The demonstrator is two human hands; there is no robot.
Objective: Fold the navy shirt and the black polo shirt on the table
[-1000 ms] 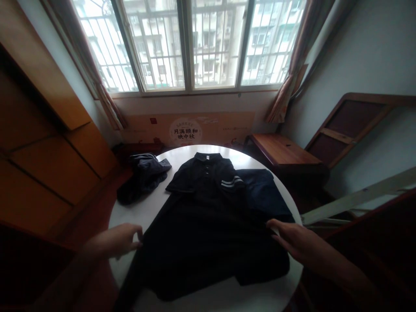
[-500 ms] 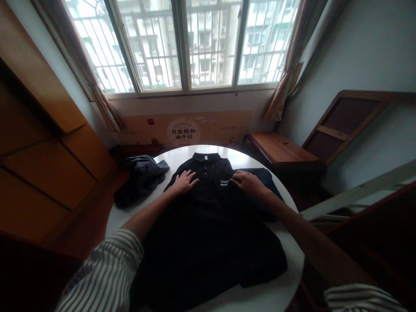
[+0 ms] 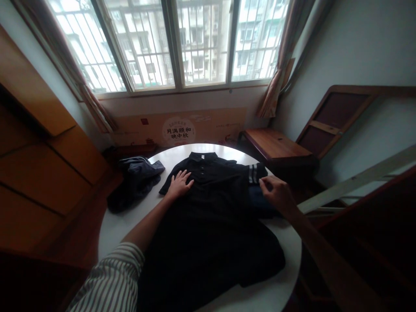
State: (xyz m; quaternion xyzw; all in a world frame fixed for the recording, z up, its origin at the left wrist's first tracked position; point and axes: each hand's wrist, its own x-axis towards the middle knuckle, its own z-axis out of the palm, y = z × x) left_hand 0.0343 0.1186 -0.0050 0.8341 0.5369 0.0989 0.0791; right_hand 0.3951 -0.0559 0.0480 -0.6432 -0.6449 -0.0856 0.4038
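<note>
A black polo shirt (image 3: pixel 208 225) lies spread front up on a round white table (image 3: pixel 125 227), its collar toward the window. My left hand (image 3: pixel 180 183) rests flat on the chest of the shirt, beside the buttons, with its fingers spread. On the other side, my right hand (image 3: pixel 276 193) pinches the edge of the sleeve that carries two pale stripes, and the sleeve stretches out sideways. Under that sleeve shows a dark blue folded cloth (image 3: pixel 261 207), mostly covered by the shirt.
A crumpled dark garment (image 3: pixel 136 180) lies at the table's left edge. Beyond the table on the right stands a wooden bench (image 3: pixel 276 145). Wooden cabinets (image 3: pixel 74 164) line the left side, and a barred window (image 3: pixel 201 43) is at the back.
My right hand has moved right, drawing the striped sleeve out from over the shirt's body. My left hand stays on the chest. The view has shifted slightly.
</note>
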